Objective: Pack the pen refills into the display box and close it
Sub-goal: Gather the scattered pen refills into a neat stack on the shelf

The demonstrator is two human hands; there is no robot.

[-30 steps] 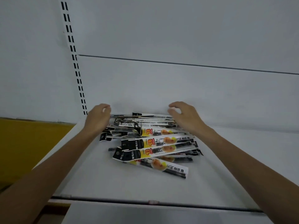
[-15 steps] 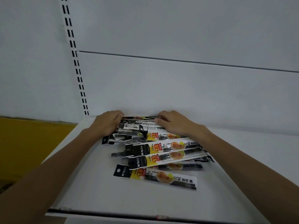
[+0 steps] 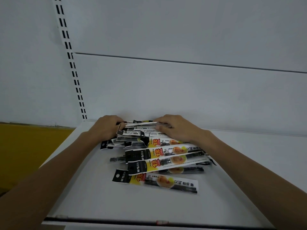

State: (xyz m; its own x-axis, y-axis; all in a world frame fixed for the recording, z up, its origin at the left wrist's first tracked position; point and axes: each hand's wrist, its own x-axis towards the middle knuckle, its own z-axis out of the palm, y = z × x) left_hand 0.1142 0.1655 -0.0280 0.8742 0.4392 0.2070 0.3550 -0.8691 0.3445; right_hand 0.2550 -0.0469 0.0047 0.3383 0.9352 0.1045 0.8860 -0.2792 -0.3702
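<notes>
A loose heap of pen refill packets [image 3: 159, 153], black, yellow and white sleeves, lies on a white shelf [image 3: 86, 188] against the back panel. My left hand [image 3: 106, 128] grips the left end of the rear packets, fingers curled round them. My right hand [image 3: 176, 130] grips the right part of the same rear bunch, fingers curled over its far edge. One packet [image 3: 156, 180] lies alone nearest me. No display box is in view.
The white back panel [image 3: 182, 90] rises just behind the heap. A slotted upright [image 3: 73, 67] runs up at the left. A yellow surface [image 3: 28, 151] lies lower left beyond the shelf edge. The shelf's dark front rail [image 3: 132, 221] crosses the bottom.
Both hands have come down from hovering above the heap onto its rear packets and closed round them. The view has shifted closer to the shelf.
</notes>
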